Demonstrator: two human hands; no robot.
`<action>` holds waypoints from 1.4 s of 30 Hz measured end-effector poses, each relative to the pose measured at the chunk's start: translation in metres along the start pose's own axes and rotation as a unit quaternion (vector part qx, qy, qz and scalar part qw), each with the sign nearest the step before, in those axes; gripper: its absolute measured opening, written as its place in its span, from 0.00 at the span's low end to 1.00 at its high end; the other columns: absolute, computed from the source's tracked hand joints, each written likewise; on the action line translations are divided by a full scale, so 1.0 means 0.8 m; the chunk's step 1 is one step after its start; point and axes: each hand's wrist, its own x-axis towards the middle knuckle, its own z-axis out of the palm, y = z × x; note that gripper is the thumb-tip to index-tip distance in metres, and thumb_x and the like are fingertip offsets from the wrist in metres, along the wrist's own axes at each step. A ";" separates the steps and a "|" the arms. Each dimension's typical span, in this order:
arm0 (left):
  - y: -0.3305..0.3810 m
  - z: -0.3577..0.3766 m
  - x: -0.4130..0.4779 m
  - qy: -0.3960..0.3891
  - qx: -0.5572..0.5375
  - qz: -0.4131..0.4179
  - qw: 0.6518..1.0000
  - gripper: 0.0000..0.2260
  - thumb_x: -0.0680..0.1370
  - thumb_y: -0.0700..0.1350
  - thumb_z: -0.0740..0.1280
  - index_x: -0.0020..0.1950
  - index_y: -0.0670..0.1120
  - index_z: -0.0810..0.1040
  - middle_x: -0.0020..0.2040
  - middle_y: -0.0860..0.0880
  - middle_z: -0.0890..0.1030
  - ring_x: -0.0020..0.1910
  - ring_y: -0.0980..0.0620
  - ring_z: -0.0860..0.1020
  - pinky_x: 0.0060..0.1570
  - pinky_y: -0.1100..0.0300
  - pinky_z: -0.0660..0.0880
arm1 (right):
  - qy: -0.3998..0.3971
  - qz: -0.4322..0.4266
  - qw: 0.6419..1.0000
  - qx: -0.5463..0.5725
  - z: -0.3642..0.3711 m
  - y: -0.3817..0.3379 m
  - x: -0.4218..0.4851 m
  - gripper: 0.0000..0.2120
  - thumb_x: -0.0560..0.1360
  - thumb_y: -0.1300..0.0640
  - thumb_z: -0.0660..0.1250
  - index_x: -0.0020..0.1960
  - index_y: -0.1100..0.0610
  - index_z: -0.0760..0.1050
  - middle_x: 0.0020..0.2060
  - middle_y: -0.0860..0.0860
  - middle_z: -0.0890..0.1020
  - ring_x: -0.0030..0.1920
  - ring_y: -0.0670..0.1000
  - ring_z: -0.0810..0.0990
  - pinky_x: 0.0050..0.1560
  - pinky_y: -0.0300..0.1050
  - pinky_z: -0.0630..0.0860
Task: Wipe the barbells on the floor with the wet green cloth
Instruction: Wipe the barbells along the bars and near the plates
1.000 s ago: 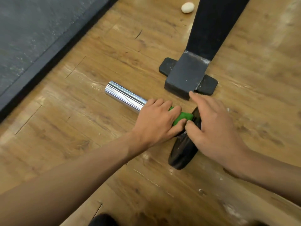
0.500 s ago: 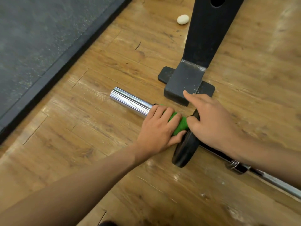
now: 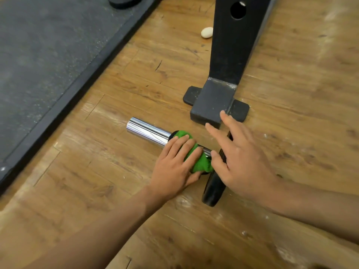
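The barbell point(image 3: 147, 132) vanishes beneath green cloth point(image 3: 201, 162) and hands point(image 3: 172, 171).

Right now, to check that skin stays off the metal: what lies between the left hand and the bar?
The cloth, draped over the bar, with the left hand gripping round it. The head view shows this.

head cam | looks steeply down and forward | close above wooden floor point(image 3: 116, 171)

Cloth point(image 3: 198, 156) bright green; barbell sleeve point(image 3: 147, 132) mirror chrome; weight plate point(image 3: 212, 191) black; rack foot point(image 3: 211, 102) dull black; floor point(image 3: 291, 94) brown wood-grain; mat point(image 3: 48, 45) speckled dark grey; small oval object point(image 3: 206, 32) off-white.
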 end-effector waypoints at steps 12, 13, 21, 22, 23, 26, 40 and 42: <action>0.007 -0.014 -0.019 -0.038 -0.065 -0.020 0.997 0.23 0.82 0.58 0.61 0.65 0.43 0.77 0.62 0.41 0.81 0.64 0.39 0.77 0.68 0.42 0.70 | 0.060 -0.114 0.991 0.030 0.023 -0.006 -0.031 0.40 0.72 0.46 0.67 0.80 0.57 0.61 0.82 0.58 0.57 0.79 0.60 0.62 0.77 0.60 0.63; 0.007 -0.012 -0.037 -0.022 -0.054 -0.003 0.998 0.24 0.82 0.57 0.61 0.70 0.42 0.74 0.69 0.40 0.78 0.71 0.38 0.73 0.74 0.41 0.66 | 0.067 -0.110 0.991 0.039 0.025 -0.008 -0.032 0.40 0.72 0.46 0.67 0.80 0.58 0.61 0.82 0.59 0.58 0.79 0.60 0.63 0.76 0.60 0.63; -0.001 -0.046 0.056 -0.123 -0.048 -0.075 0.988 0.17 0.76 0.59 0.52 0.45 0.48 0.71 0.45 0.42 0.82 0.44 0.39 0.79 0.43 0.50 0.65 | 0.116 -0.082 0.983 0.117 0.031 -0.010 -0.028 0.39 0.68 0.51 0.67 0.77 0.62 0.67 0.78 0.59 0.65 0.76 0.57 0.66 0.76 0.56 0.63; 0.007 -0.042 0.061 -0.129 -0.065 -0.055 0.988 0.18 0.75 0.59 0.51 0.46 0.47 0.72 0.45 0.42 0.82 0.44 0.39 0.80 0.42 0.51 0.65 | 0.115 -0.080 0.983 0.121 0.031 -0.009 -0.028 0.38 0.68 0.51 0.66 0.77 0.62 0.67 0.78 0.58 0.65 0.76 0.56 0.66 0.76 0.56 0.63; 0.014 -0.034 0.056 -0.119 -0.086 -0.020 0.989 0.20 0.76 0.59 0.52 0.49 0.45 0.75 0.46 0.43 0.82 0.44 0.39 0.80 0.42 0.51 0.66 | 0.112 -0.078 0.983 0.121 0.031 -0.007 -0.028 0.39 0.68 0.51 0.66 0.77 0.62 0.67 0.78 0.58 0.65 0.76 0.55 0.66 0.76 0.57 0.64; 0.025 -0.012 0.004 -0.048 -0.105 0.049 0.992 0.21 0.83 0.53 0.58 0.66 0.40 0.77 0.62 0.40 0.80 0.61 0.39 0.77 0.64 0.45 0.70 | 0.088 -0.080 0.988 0.100 0.022 0.000 -0.023 0.40 0.69 0.49 0.66 0.78 0.61 0.64 0.79 0.57 0.63 0.78 0.57 0.64 0.76 0.60 0.65; 0.013 -0.012 0.030 -0.012 -0.075 0.023 0.997 0.20 0.81 0.54 0.64 0.67 0.41 0.77 0.62 0.41 0.78 0.64 0.40 0.74 0.73 0.44 0.64 | 0.068 0.038 0.995 0.067 0.011 0.003 -0.001 0.33 0.77 0.50 0.66 0.80 0.56 0.64 0.80 0.55 0.60 0.81 0.53 0.56 0.76 0.36 0.50; 0.006 -0.011 0.034 -0.030 -0.065 0.058 0.996 0.22 0.82 0.55 0.63 0.69 0.41 0.75 0.64 0.40 0.77 0.64 0.40 0.74 0.73 0.44 0.64 | 0.027 0.073 0.996 0.044 0.009 0.001 -0.001 0.37 0.77 0.48 0.69 0.82 0.56 0.61 0.82 0.54 0.56 0.82 0.53 0.53 0.75 0.40 0.49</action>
